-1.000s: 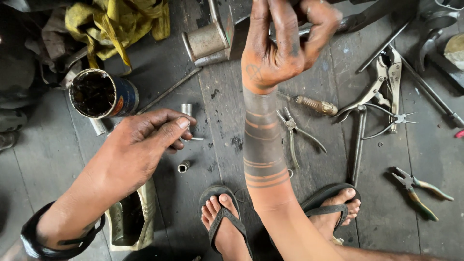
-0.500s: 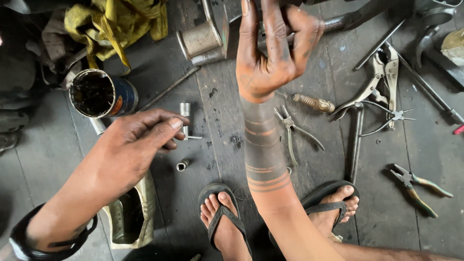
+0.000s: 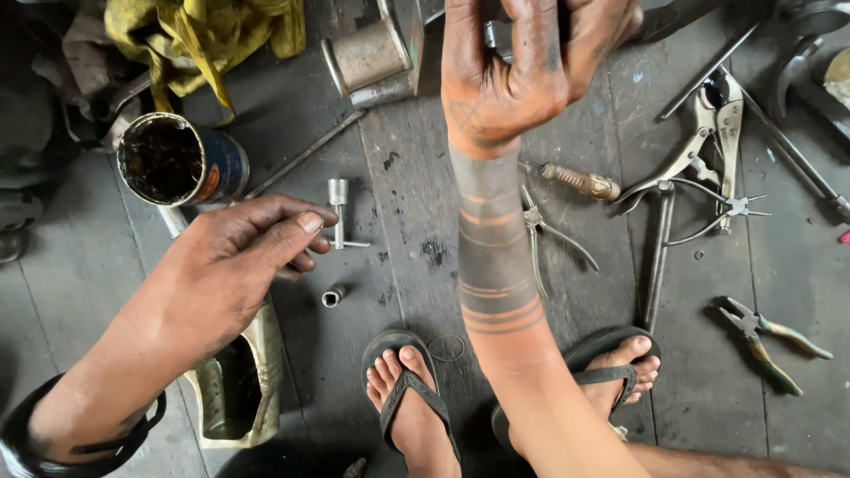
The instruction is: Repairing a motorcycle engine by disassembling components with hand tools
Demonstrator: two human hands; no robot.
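1. The right hand (image 3: 522, 75) was raised at the far centre, its fingers clenched around a small metal part (image 3: 496, 35), most of which was hidden in the grip.
2. The left hand (image 3: 235, 265) was held low at the left with thumb and fingertips pinched together; whether anything lay between them could not be told.
3. A small socket (image 3: 333, 296) lay on the grey plank floor (image 3: 354, 389) just right of that hand, and a T-shaped socket key (image 3: 338, 212) just beyond it.
4. Judged from the greasy fingers, a firm grip close to the part would have served best.
5. A round open tin (image 3: 177, 164) with a dark blue label and black contents lay at the far left.
6. A cut pale plastic can (image 3: 239, 389) stood near left.
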